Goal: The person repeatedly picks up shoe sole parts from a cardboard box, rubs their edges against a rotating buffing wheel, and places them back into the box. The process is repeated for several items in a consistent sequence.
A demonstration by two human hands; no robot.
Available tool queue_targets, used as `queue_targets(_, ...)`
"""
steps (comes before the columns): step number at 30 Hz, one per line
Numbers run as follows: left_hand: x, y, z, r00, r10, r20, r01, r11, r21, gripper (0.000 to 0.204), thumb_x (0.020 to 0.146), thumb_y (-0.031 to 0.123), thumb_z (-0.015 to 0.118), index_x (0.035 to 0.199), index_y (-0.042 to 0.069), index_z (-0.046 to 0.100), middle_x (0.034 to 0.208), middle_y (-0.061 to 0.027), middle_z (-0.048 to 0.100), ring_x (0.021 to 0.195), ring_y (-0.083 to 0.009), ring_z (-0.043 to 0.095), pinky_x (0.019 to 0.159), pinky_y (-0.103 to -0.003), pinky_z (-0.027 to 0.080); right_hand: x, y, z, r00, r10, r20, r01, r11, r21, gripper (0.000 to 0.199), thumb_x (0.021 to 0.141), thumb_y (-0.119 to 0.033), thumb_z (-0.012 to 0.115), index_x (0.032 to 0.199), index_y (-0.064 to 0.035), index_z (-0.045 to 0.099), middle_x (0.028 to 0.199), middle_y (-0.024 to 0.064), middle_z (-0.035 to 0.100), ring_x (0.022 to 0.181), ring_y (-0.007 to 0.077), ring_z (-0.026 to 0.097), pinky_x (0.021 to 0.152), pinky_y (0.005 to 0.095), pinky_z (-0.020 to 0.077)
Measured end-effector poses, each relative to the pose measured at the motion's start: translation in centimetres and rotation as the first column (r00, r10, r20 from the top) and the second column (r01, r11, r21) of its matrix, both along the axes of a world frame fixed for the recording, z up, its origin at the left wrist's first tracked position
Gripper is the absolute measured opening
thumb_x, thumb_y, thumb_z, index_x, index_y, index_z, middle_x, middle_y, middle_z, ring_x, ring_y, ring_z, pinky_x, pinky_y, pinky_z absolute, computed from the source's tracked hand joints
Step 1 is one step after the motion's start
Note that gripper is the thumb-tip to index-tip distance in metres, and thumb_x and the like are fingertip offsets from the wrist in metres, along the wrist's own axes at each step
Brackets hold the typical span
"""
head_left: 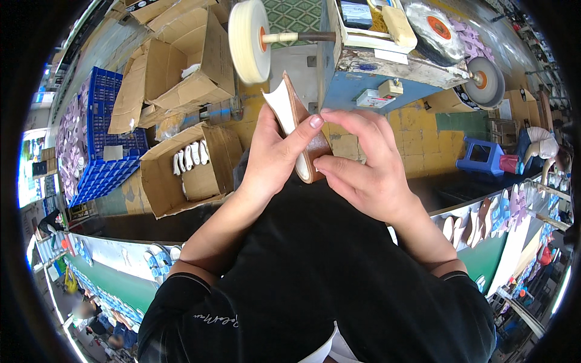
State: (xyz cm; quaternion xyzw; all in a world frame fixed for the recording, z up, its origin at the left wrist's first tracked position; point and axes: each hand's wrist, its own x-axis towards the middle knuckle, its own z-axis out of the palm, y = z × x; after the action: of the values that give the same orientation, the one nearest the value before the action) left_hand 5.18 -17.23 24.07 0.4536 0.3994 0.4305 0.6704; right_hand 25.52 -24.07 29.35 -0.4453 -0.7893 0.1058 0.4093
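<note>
A wedge-shaped shoe sole (279, 104), white on one face with a brown edge and brown side, is held up in front of my chest, its narrow end pointing away from me. My left hand (272, 148) is closed round its left side, the thumb laid across it. My right hand (369, 160) is at its right side, with the index fingertip by my left thumb and the right thumb tip at the near, rounded end. The right hand's other fingers are curled and partly hidden.
Ahead is a blue polishing machine (357, 78) with a cream wheel (249, 42) on a shaft and a grey wheel (485, 83). An open carton (158, 175) with white pieces stands left, beside a blue crate (109, 121). Shoes line the bench (484, 260) behind me. A person bends at far right.
</note>
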Motion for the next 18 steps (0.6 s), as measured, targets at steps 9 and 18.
queue_targets(9,-0.2,0.2,-1.3,1.000,-0.009,0.010,0.009,0.997,-0.080,0.057,0.107,0.027,0.089,0.141,-0.004,0.055,0.127,-0.0108,0.071,0.115,-0.0161,0.069,0.099,-0.035,0.060,-0.1,0.8,-2.2,0.991,0.057,0.119,-0.069,0.992,0.105,0.023,0.079,-0.010,0.090,0.098,-0.0072,0.077,0.158,0.0094,0.066,0.137,0.0375,0.065,0.110,0.0511,0.0544)
queue_targets(18,-0.3,0.4,-1.6,0.998,-0.062,0.033,0.066,0.989,-0.136,0.044,0.109,0.031,0.085,0.132,-0.001,0.064,0.118,-0.0069,0.073,0.113,-0.0137,0.068,0.094,-0.034,0.059,-0.6,1.1,-3.0,0.986,0.071,0.152,-0.073,0.997,0.006,0.026,0.084,-0.004,0.084,0.103,-0.0043,0.067,0.158,0.0161,0.060,0.139,0.0422,0.062,0.112,0.0544,0.0538)
